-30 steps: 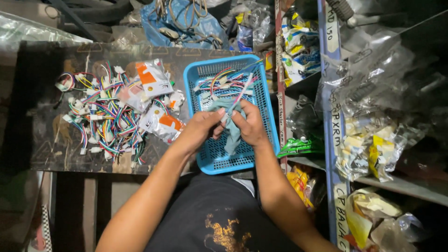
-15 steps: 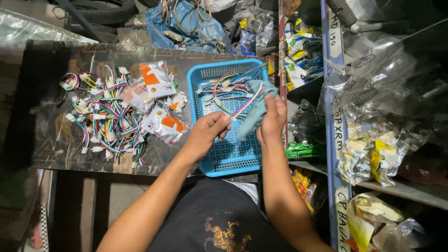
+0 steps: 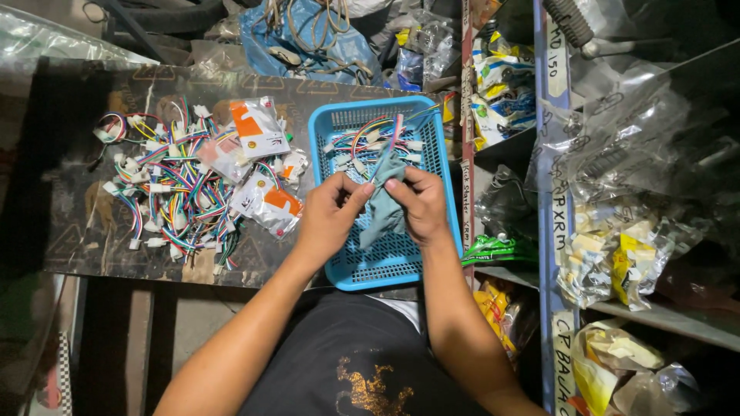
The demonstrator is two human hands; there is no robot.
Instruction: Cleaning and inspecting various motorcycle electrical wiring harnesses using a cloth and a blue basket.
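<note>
both hands over blue basket (image 3: pixel 344 266), one basket only. left hand (image 3: pixel 330 217) fingers curled, pinching edge of small clear bag (image 3: pixel 382 209). right hand (image 3: pixel 420 204) closed round same bag, thumb on top. wire bundle (image 3: pixel 390 137) sticks out of bag top, pointing up over basket. more loose wires (image 3: pixel 356 146) inside basket, count unclear. left of basket, on dark table (image 3: pixel 69 223): big heap of coloured wires (image 3: pixel 166 192), too tangled to count, three orange-and-white packets (image 3: pixel 258 127) showing on top.
</note>
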